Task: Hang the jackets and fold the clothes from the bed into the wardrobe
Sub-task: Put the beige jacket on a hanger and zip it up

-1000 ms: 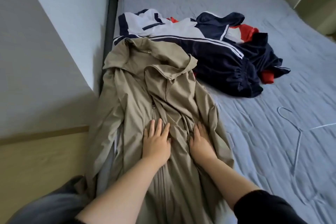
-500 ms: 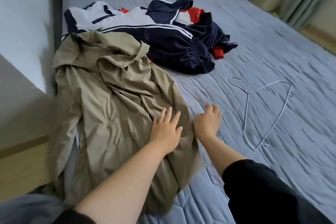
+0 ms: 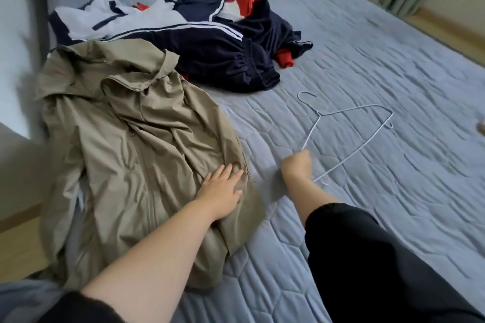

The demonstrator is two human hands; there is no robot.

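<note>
**Hanger in hand, jacket pinned flat**

Right hand (image 3: 298,166) curls its fingers round the wire hanger (image 3: 349,136) on the bed (image 3: 393,65). Left hand (image 3: 220,193) lies flat, fingers straight, on the khaki jacket (image 3: 126,144). Navy clothes (image 3: 210,42) are piled beyond.

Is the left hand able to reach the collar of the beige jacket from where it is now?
Probably yes. The left hand rests flat on the beige jacket, and nothing lies on the cloth between it and the collar. The right hand grips the wire hanger off to the side.
</note>
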